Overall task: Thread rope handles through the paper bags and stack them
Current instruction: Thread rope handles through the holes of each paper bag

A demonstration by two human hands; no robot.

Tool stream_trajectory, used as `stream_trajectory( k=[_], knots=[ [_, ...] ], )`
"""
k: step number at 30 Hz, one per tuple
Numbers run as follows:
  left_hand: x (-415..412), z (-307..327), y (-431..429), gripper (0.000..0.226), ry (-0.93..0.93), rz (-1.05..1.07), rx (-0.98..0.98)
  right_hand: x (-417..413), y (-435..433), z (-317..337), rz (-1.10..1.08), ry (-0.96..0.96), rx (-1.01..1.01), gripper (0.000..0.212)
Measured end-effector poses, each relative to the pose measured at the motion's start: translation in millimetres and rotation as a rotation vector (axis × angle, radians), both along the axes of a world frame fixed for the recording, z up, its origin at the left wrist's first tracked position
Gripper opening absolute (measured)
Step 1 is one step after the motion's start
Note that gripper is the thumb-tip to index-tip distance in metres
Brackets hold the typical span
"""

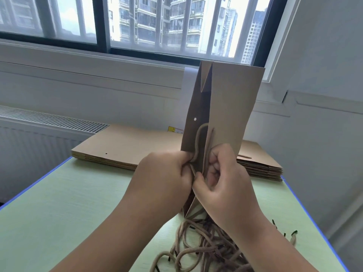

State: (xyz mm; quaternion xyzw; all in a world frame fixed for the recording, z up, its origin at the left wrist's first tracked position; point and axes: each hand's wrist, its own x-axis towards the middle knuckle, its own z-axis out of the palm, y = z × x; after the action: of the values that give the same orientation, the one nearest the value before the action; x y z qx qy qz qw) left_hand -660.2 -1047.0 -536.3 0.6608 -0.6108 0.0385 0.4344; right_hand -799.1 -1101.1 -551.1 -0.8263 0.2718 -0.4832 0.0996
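A brown paper bag point(231, 107) stands on end above the green table, its mouth turned toward me and slightly parted. A tan rope handle point(198, 138) loops inside the opening. My left hand point(165, 173) pinches the bag's left panel and the rope's lower part. My right hand point(225, 173) grips the right panel, with its fingers curled on the rope at the edge. An unfilled punched hole point(195, 119) shows in the left panel.
A flat stack of brown bags point(117, 148) lies at the far side of the table point(68, 203), continuing behind the held bag to the right point(263, 165). A tangle of loose rope handles point(206, 246) with black tips lies near the front edge.
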Motion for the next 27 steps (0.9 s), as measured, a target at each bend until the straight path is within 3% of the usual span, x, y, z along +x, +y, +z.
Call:
stream_trajectory(
  k=[4, 8, 11, 13, 19, 21, 25, 27],
  knots=[
    [3.6, -3.5, -5.9, 0.032, 0.299, -0.082, 0.046, -0.7, -1.0, -0.7, -0.002, 0.005, -0.007, 0.037],
    [-0.8, -3.0, -6.8, 0.045, 0.515, -0.367, 0.154, -0.9, -0.9, 0.4, 0.0, 0.013, 0.001, 0.037],
    [-9.5, -4.4, -5.2, 0.03, 0.615, -0.534, 0.191, -0.3, -1.6, -0.7, 0.016, -0.01, 0.038, 0.036],
    [-13.2, -4.4, -3.6, 0.021, 0.579, -0.538, 0.216, 0.7, -2.2, -1.0, 0.022, -0.023, 0.052, 0.031],
    [-5.8, -10.8, -6.5, 0.039, 0.272, -0.395, 0.191, -0.2, -4.2, -1.3, 0.006, -0.023, 0.025, 0.036],
    [-3.5, -11.0, -5.8, 0.046, 0.247, -0.291, 0.12, 0.0, -4.8, -1.5, 0.0, -0.021, 0.011, 0.039],
    [-4.0, -5.6, -3.7, 0.03, 0.244, -0.258, -0.087, 0.3, -4.2, -1.7, 0.013, -0.047, 0.006, 0.031],
    [-6.0, -4.3, -3.1, 0.034, 0.208, -0.236, -0.169, 0.4, -4.2, -2.3, 0.018, -0.058, 0.016, 0.031]
  ],
)
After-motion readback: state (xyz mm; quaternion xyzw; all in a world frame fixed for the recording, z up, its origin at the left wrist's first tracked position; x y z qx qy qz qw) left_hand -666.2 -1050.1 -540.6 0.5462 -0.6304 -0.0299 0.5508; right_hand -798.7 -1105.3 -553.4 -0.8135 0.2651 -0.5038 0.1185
